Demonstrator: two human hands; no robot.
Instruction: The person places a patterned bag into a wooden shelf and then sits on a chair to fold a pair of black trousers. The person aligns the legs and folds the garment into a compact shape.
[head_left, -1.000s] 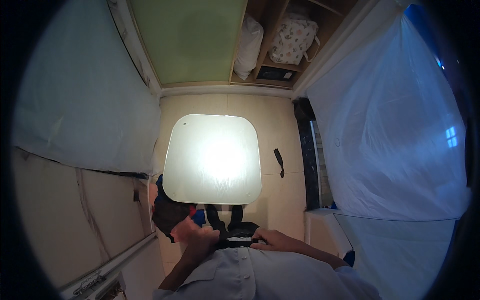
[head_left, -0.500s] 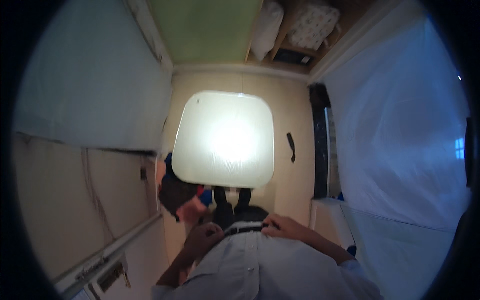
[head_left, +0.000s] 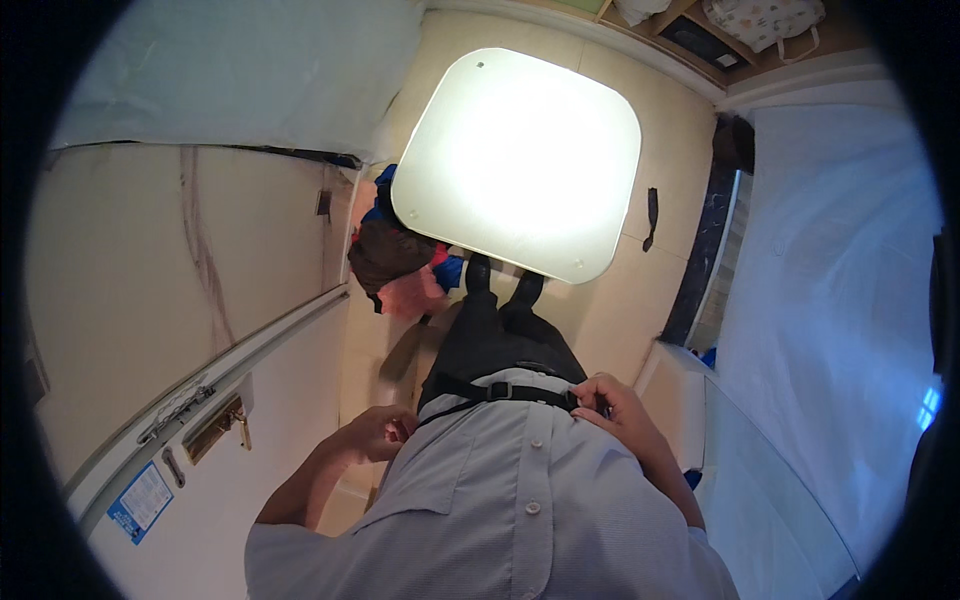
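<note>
Around my waist, over a grey-white buttoned shirt, runs a black strap [head_left: 538, 394] with a buckle at its middle. My left hand [head_left: 386, 430] is at my left side, its fingers curled in at the end of a thin strap tail that runs down from the buckle. At my right side my right hand [head_left: 612, 405] pinches the strap close to my body. Both hands are closed, and the fingertips are partly hidden. In front of me stands a pale square table [head_left: 430, 150] with rounded corners, glaring under a bright light. My feet [head_left: 480, 273] show at its near edge.
Left of my legs lies a heap of dark, red and blue cloth [head_left: 390, 252]. A small black strip [head_left: 652, 218] lies on the floor right of the table. Whitish sheeting [head_left: 830, 300] hangs at the right. A door [head_left: 290, 390] with a brass handle stands at the left.
My view has tilted down and turned, so the table sits higher and the waist strap shows more fully. My left hand has moved outward from the buckle, and the strap tail now shows.
</note>
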